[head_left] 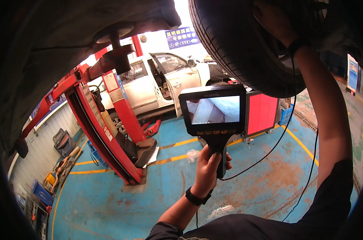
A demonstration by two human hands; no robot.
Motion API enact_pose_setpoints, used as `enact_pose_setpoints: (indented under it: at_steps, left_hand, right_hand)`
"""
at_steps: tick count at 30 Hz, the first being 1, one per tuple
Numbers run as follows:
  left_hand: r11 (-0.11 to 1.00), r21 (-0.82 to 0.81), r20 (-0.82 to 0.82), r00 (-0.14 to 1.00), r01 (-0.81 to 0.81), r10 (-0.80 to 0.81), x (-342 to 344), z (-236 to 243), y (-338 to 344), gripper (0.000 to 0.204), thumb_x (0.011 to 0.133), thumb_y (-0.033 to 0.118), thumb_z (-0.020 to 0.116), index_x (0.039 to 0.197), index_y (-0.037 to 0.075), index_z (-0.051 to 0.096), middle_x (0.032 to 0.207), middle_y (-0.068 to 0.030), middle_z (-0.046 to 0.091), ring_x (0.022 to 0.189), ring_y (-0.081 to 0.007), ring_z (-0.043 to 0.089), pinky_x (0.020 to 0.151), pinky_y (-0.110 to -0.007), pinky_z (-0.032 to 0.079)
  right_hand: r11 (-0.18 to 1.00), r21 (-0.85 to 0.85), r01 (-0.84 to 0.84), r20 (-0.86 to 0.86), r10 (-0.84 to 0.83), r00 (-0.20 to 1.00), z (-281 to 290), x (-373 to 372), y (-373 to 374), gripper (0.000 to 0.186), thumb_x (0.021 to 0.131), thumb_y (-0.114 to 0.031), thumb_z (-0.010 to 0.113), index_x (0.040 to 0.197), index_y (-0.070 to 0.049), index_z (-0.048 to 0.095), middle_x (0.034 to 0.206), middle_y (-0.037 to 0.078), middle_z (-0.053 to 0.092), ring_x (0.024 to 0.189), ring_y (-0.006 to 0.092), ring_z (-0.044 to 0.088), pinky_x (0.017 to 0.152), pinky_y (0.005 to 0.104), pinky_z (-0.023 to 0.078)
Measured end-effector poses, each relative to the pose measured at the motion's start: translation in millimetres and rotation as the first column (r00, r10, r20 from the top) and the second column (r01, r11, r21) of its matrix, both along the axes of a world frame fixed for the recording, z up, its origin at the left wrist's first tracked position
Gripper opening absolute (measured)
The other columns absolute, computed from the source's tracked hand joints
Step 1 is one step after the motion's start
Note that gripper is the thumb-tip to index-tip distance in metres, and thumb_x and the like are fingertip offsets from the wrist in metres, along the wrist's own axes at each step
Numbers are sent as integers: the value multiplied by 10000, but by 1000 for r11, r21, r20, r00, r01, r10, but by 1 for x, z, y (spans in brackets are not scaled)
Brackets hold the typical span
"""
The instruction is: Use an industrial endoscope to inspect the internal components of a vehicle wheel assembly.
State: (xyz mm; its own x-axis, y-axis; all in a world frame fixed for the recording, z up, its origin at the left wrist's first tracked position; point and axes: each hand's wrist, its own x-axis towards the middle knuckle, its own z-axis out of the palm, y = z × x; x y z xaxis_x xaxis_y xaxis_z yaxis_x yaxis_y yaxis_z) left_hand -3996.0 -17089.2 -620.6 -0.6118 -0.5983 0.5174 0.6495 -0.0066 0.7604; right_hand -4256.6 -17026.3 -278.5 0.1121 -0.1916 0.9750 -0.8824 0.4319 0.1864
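Note:
My left hand (pixel 209 170) is wrapped round the black handle of an inspection camera (pixel 212 93), held upright in front of me. Its lit screen (pixel 213 110) shows a pale, bluish close-up. From the base of the handle a thin black cable (pixel 265 163) curves up to my right wrist. My right hand (pixel 272 22) is raised high, in among the dark parts behind a car tyre (pixel 245 48). Shadow hides its fingertips, so what they hold or touch does not show.
A raised car's dark underside (pixel 69 24) hangs overhead. Red lift posts (pixel 101 134) stand at left, before a white car (pixel 149 86) with an open door. A red tool cabinet (pixel 262 114) stands beyond the screen. Clutter, including a blue box (pixel 42 194), lines the left wall.

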Motion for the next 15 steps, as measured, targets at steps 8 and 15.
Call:
enact_pose_setpoints:
  at_steps: [8, 15]
  left_hand:
    - [999, 17, -26, 999, 30, -30, -3, -13, 6, 387, 971, 339, 579, 1139, -4, 520, 883, -146, 639, 707, -200, 649, 646, -324, 557]
    - [999, 21, -7, 1000, 28, -28, 0, -17, 7, 399, 964, 356, 594, 1126, 0, 520, 880, -143, 638, 709, -197, 648, 650, -325, 559]
  right_hand:
    - [1000, -18, -6, -92, 4, 996, 1, -16, -1, 231, 896, -205, 585, 925, 21, 622, 859, 247, 655, 838, 424, 652, 764, 502, 512]
    - [998, 38, -43, 16, 42, 999, -4, -3, 1, 245, 911, -211, 571, 935, 29, 619, 891, 259, 658, 864, 436, 647, 773, 502, 508]
